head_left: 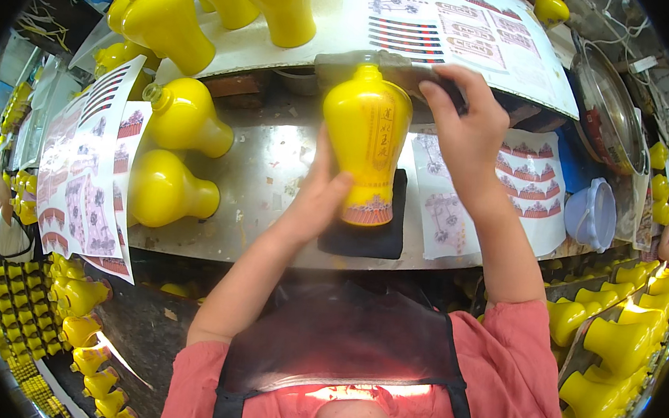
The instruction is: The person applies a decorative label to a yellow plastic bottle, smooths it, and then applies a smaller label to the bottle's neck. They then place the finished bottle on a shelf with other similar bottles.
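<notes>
A glossy yellow bottle (350,119) with a narrow neck stands tilted above a black pad (364,239). It bears a patterned panel with dark characters down its front and a red patterned band around its base. My left hand (321,196) is closed around the bottle's lower left side. Beside the bottle's upper right, my right hand (470,117) is raised, thumb and forefinger bent toward each other. Whether anything thin is between those fingers I cannot make out. Behind the bottle's neck lies a grey, damp-looking slab or cloth (335,67).
Several yellow bottles (187,116) lie or stand at left, beside a hanging decal sheet (88,163). More decal sheets lie on a white board (523,58) and on the metal bench (263,203). At right are a pale bucket (591,215) and racked bottles (618,337). Another person (10,232) is far left.
</notes>
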### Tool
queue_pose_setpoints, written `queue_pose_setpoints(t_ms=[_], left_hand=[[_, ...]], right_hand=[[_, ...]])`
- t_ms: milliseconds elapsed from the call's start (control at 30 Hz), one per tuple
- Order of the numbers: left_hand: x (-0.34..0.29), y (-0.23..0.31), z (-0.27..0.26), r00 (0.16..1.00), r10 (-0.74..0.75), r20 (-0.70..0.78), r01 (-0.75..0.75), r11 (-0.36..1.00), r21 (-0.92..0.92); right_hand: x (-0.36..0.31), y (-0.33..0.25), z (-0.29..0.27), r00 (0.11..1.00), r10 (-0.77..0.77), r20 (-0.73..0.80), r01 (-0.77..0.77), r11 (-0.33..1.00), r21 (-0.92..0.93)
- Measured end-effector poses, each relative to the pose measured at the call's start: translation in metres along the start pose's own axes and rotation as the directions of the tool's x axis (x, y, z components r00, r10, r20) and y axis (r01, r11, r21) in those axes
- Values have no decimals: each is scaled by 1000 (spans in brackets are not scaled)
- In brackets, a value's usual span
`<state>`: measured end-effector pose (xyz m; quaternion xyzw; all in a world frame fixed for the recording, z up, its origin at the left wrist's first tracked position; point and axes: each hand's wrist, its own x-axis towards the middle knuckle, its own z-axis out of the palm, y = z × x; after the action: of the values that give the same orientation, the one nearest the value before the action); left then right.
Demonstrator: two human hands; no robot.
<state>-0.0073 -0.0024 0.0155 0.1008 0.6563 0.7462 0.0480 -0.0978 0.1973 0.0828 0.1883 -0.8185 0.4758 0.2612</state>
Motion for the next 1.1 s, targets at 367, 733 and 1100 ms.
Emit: queue_pose_setpoints(t_ms=[367,733,1100], left_hand=[[-12,-28,-13,1000,-23,-12,24,999,40],[-16,-7,-2,987,157,43,-156,832,533],[-21,1,7,920,390,-29,-296,745,598]], right_hand=[[-129,-12,-9,992,27,122,-54,972,228],[-93,1,14,870,489,55,-457,761,461],[-105,-27,3,987,161,-10,-158,976,149]])
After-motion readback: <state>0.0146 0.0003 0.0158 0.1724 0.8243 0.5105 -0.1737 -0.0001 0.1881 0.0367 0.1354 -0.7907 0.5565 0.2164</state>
